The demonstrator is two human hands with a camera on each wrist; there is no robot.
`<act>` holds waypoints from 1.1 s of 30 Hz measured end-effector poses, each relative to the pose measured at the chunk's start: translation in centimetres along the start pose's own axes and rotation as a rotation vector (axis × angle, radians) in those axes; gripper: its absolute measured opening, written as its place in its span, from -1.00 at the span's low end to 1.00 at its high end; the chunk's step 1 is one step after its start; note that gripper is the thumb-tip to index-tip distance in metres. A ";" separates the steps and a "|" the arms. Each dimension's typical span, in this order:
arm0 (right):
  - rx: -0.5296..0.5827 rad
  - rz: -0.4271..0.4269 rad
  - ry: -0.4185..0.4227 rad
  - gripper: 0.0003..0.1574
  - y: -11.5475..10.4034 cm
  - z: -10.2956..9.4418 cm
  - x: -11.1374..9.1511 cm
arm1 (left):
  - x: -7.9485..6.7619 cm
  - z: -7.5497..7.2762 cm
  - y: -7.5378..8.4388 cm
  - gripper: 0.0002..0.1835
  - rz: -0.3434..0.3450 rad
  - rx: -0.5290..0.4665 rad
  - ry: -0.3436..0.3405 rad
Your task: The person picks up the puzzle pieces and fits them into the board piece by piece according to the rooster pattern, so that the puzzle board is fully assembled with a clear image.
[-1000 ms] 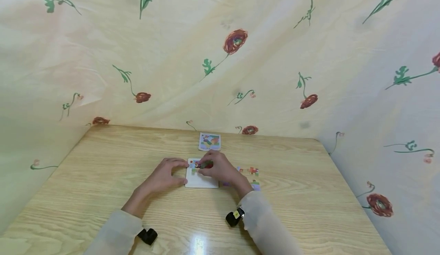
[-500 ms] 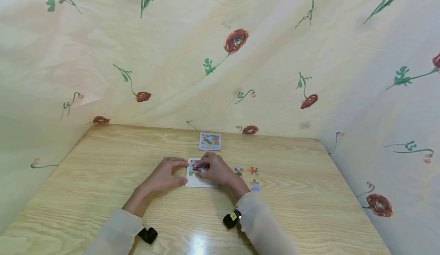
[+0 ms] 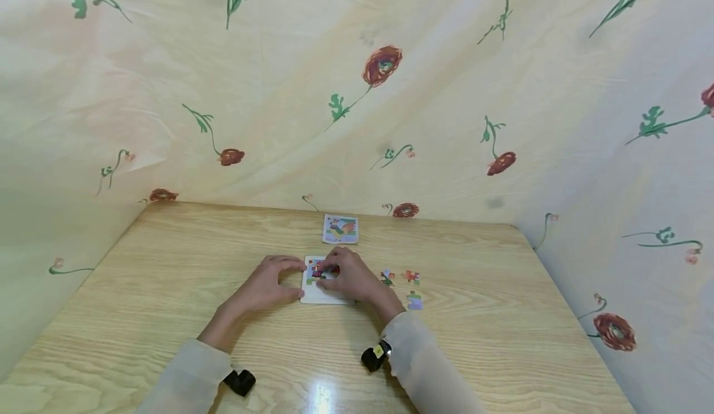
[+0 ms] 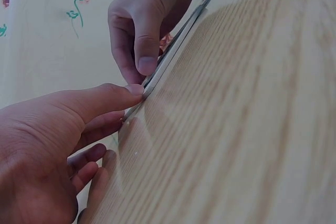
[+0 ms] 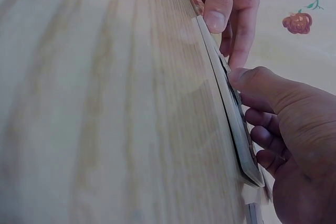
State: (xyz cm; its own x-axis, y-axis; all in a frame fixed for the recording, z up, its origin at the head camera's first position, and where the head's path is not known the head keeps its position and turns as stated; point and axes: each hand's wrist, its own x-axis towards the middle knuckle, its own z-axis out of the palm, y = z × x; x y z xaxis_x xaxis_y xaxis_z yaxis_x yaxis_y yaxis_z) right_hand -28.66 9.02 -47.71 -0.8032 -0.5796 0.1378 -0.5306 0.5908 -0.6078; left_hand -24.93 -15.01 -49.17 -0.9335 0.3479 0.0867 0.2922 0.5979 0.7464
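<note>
A small white puzzle board (image 3: 334,297) lies flat on the wooden table, with printed pieces filling part of its upper left. My left hand (image 3: 268,287) holds the board's left side, thumb at the near corner and index finger at the far one. In the left wrist view, the left thumb (image 4: 134,89) rests right on the board's edge. Over the middle of the board, my right hand (image 3: 354,277) pinches a puzzle piece low against the surface. Its fingers mostly hide that piece. The right wrist view has the right thumb (image 5: 242,76) at the layer of pieces.
To the right of the board lie loose puzzle pieces: a green-and-purple one (image 3: 414,301), a red-orange one (image 3: 411,276) and a dark green one (image 3: 387,277). Behind the board is a square picture card (image 3: 340,229). A flowered cloth (image 3: 279,123) hangs beyond the table.
My right hand has shifted slightly left and down with its piece onto the board, then stayed there over the last half second. The left hand has kept its hold.
</note>
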 end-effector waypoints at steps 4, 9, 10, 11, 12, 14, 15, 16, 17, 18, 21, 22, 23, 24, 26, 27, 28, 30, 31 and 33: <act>0.010 -0.014 0.006 -0.81 0.1 0.0 0.0 | 0.0 0.0 -0.1 -0.49 0.008 0.009 0.004; 0.025 -0.031 0.011 -0.81 0.4 0.1 0.0 | 0.0 0.0 -0.3 -0.49 0.005 0.011 0.001; 0.026 -0.040 0.015 -0.81 0.4 0.2 0.0 | 0.0 0.0 -0.3 -0.49 0.005 0.010 0.000; 0.025 -0.049 0.018 -0.81 0.5 0.2 0.0 | 0.0 0.0 -0.3 -0.49 0.007 0.010 0.000; 0.027 -0.052 0.019 -0.81 0.5 0.2 0.1 | 0.0 0.0 -0.3 -0.49 0.008 0.009 -0.001; 0.030 -0.063 0.023 -0.80 0.5 0.2 0.2 | 0.1 0.0 -0.3 -0.49 0.015 0.010 0.001; 0.037 -0.064 0.023 -0.81 0.5 0.2 0.2 | 0.1 0.0 -0.3 -0.49 0.017 0.009 0.001; 0.046 -0.061 0.021 -0.80 0.5 0.2 0.2 | 0.1 0.0 -0.3 -0.49 0.018 0.007 0.000; 0.055 -0.057 0.017 -0.80 0.4 0.2 0.2 | 0.1 0.0 -0.3 -0.49 0.019 0.004 -0.001; 0.062 -0.050 0.013 -0.80 0.4 0.2 0.2 | 0.1 0.0 -0.3 -0.50 0.020 0.002 -0.001; 0.081 -0.057 0.007 -0.80 0.4 0.3 0.3 | 0.0 0.0 -0.2 -0.49 0.018 -0.005 -0.004; 0.084 -0.061 0.006 -0.79 0.4 0.3 0.3 | 0.0 0.0 -0.2 -0.49 0.017 -0.006 -0.005; 0.084 -0.067 0.004 -0.79 0.4 0.3 0.3 | 0.0 0.0 -0.2 -0.49 0.017 -0.006 -0.005; 0.080 -0.072 0.002 -0.79 0.4 0.3 0.4 | 0.0 0.0 -0.2 -0.49 0.015 -0.007 -0.006; 0.075 -0.086 -0.004 -0.78 0.4 0.4 0.4 | 0.0 0.0 -0.2 -0.49 0.009 -0.008 -0.006; 0.073 -0.087 -0.009 -0.78 0.4 0.4 0.4 | 0.1 0.0 -0.2 -0.49 0.005 -0.010 -0.007; 0.071 -0.087 -0.014 -0.78 0.5 0.4 0.4 | 0.1 0.0 -0.2 -0.49 0.008 -0.005 -0.006; 0.062 -0.086 -0.022 -0.78 0.5 0.4 0.4 | 0.1 0.0 -0.1 -0.49 0.001 -0.006 -0.006; 0.058 -0.087 -0.024 -0.78 0.5 0.4 0.4 | 0.1 -0.1 -0.2 -0.49 0.003 -0.002 -0.006; 0.040 -0.082 -0.027 -0.77 0.4 0.4 0.4 | 0.1 -0.1 -0.1 -0.49 -0.001 0.000 -0.008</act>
State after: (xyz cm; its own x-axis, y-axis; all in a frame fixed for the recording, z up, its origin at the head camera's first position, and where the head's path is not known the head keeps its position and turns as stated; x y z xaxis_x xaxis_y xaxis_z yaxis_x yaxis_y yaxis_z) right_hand -29.14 8.83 -48.20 -0.7493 -0.6407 0.1677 -0.5830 0.5181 -0.6258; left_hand -25.09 -15.10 -49.20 -0.9322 0.3529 0.0804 0.2909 0.5983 0.7466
